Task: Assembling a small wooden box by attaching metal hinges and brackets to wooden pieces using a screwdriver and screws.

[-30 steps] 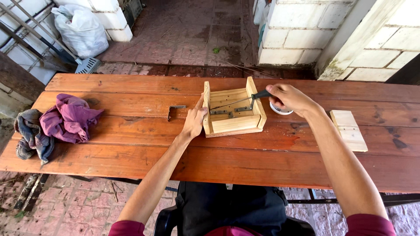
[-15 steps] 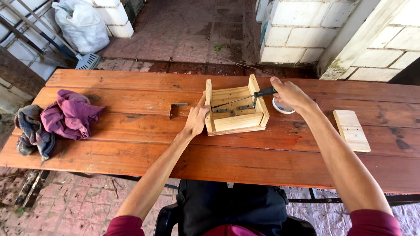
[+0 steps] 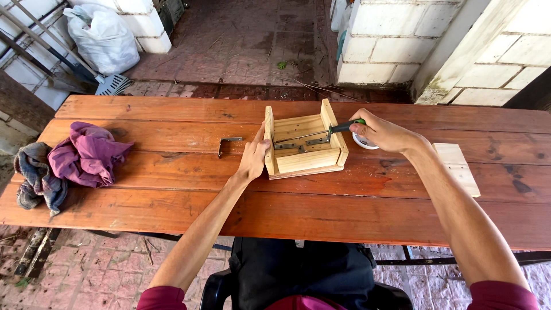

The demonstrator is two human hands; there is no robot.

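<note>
A small open wooden box [image 3: 307, 162] stands on the red-brown wooden table [image 3: 172, 189]. My left hand [image 3: 253, 156] presses flat against the box's left side. My right hand [image 3: 383, 133] grips a green-and-black-handled screwdriver [image 3: 321, 134]. Its shaft reaches left into the box, the tip near metal brackets [image 3: 295, 145] on the box floor. Partly hidden behind my right hand is a small white dish [image 3: 365, 142].
A loose metal angle bracket [image 3: 228, 143] lies left of the box. Purple and grey rags [image 3: 69, 162] are piled at the table's left end. A pale wooden board [image 3: 456, 166] lies at the right. Beyond the table are brick paving, white block walls and a white sack [image 3: 103, 37].
The view has shifted slightly. My right hand has moved the screwdriver's tip deeper into the box toward its left side. My left hand stays on the box's side.
</note>
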